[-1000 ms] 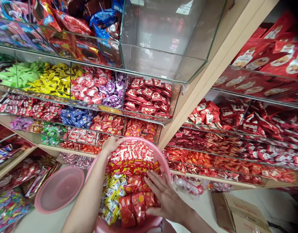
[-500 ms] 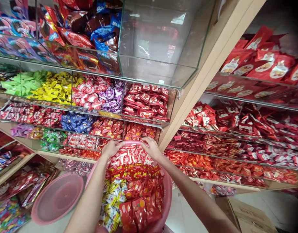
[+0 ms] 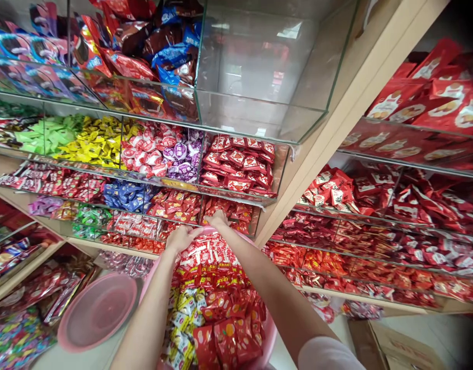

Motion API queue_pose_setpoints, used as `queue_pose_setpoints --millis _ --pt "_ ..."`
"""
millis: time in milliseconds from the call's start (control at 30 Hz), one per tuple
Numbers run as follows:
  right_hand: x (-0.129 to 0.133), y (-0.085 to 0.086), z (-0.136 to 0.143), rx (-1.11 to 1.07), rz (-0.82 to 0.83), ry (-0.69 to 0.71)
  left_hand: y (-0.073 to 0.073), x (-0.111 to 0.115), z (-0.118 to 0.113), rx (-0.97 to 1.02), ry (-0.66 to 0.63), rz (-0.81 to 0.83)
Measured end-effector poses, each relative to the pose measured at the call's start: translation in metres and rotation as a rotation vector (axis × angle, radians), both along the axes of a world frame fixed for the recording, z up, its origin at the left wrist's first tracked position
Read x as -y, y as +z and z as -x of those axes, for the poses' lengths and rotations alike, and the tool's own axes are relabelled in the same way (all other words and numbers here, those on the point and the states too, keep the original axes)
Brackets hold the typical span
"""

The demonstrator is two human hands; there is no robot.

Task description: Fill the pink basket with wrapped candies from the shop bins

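Observation:
A round pink basin [image 3: 270,341] full of red, white and yellow wrapped candies [image 3: 213,303] is at the bottom centre. My left hand [image 3: 181,238] is closed on the basin's far rim, thumb along the edge. Just right of it, my right hand [image 3: 218,220] is at the rim's top, in front of a shelf compartment of red packets [image 3: 242,215]. Its fingers are partly hidden, and whether they hold the rim or a packet cannot be made out.
Glass-fronted shelves of candies [image 3: 175,149] stand ahead, with a slanting wooden post [image 3: 317,139] and more shelves at right. A pink lid or shallow basin [image 3: 97,311] lies at lower left. A cardboard box [image 3: 402,349] sits at lower right.
My right hand has moved left along the far rim, closer to my left hand, and the right forearm now crosses over the basin. The view has shifted slightly.

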State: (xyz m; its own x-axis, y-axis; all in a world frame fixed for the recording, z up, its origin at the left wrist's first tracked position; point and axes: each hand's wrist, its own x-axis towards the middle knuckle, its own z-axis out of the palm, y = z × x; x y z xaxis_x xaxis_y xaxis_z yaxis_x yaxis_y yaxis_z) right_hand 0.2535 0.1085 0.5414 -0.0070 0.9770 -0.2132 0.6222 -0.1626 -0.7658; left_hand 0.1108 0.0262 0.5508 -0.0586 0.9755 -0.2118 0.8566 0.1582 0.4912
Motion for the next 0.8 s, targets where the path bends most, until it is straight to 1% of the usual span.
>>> queue_pose_setpoints --millis 100,200,300,367,433,500,567,600,700,733,800 --pt "0.005 0.003 0.004 0.057 0.075 -0.115 -0.001 0.000 0.000 -0.011 0.000 -0.001" --pt "0.010 0.009 -0.002 0.030 0.069 -0.149 0.000 -0.001 -0.001 -0.011 0.004 0.004" --pt "0.017 0.016 -0.018 -0.029 0.019 -0.148 0.002 -0.001 -0.001 -0.002 0.001 0.013" --pt "0.024 0.022 -0.032 -0.081 -0.044 -0.128 0.002 -0.001 -0.001 -0.003 0.000 0.022" --pt "0.037 0.029 -0.047 -0.146 -0.120 -0.090 0.001 -0.001 0.000 -0.006 0.000 0.022" --pt "0.056 0.036 -0.062 -0.212 -0.183 -0.043 0.000 -0.001 0.000 -0.006 0.003 0.017" --pt "0.080 0.043 -0.077 -0.317 -0.191 0.084 -0.002 -0.002 0.000 -0.003 0.012 0.015" --pt "0.093 0.045 -0.083 -0.386 -0.159 0.190 -0.002 -0.002 0.000 0.000 0.014 0.014" --pt "0.128 0.047 -0.097 -0.538 0.049 0.562 -0.003 -0.002 0.000 0.015 0.008 0.014" --pt "0.138 0.046 -0.101 -0.547 0.118 0.648 -0.003 -0.002 0.000 0.019 0.008 0.012" --pt "0.152 0.043 -0.105 -0.518 0.199 0.749 -0.002 -0.002 0.000 0.025 0.011 0.007"
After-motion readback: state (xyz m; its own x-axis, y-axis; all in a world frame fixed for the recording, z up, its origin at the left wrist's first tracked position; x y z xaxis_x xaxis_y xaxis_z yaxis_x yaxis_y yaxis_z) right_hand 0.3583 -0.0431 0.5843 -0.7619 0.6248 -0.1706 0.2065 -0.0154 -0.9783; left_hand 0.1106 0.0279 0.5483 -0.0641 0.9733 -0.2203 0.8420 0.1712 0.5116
